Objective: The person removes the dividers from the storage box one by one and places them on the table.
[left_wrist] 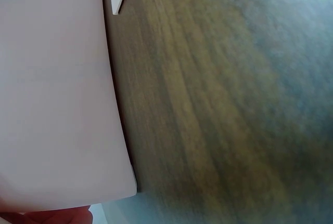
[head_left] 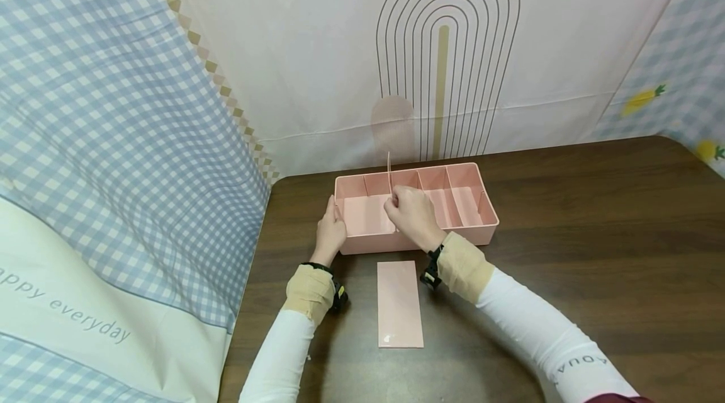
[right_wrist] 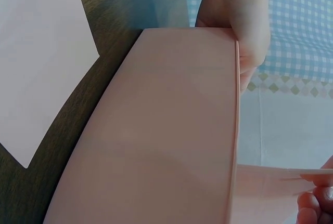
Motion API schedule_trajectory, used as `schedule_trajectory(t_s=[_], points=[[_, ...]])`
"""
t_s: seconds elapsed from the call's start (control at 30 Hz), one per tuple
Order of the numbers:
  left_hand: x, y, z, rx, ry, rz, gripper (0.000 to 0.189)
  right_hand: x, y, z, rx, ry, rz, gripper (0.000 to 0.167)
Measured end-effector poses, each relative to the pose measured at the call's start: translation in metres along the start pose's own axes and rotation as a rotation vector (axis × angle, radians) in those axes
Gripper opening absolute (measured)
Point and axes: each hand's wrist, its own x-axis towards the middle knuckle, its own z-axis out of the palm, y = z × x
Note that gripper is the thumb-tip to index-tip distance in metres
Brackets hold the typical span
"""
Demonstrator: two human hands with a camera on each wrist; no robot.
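Observation:
A long pink compartment box (head_left: 370,243) stands on the table, with upright dividers making several compartments to the right. At its left end my left hand (head_left: 330,234) holds the end wall, fingers along the outside and thumb at the rim. My right hand (head_left: 416,217) reaches over the front wall and pinches a thin pink divider panel (head_left: 389,167), which stands upright and rises above the back rim. In the right wrist view, curled fingertips (right_wrist: 308,206) show beside the divider (right_wrist: 265,187), beyond the box's front wall (right_wrist: 156,125).
A flat pink rectangular panel (head_left: 399,304) lies on the dark wooden table (head_left: 595,252) in front of the box. A pale patterned cloth (head_left: 317,63) hangs behind the table, and a blue checked cloth (head_left: 130,107) hangs at the left.

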Motion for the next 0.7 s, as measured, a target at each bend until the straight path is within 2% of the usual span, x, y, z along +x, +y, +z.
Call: schedule_trajectory(t_s=[0.7], points=[[-0.0011, 0.0016, -0.0004, 0.002, -0.002, 0.0, 0.047, 0.0031, -0.0035, -0.0075, 0.016, 0.05, 0.001, 0.026]])
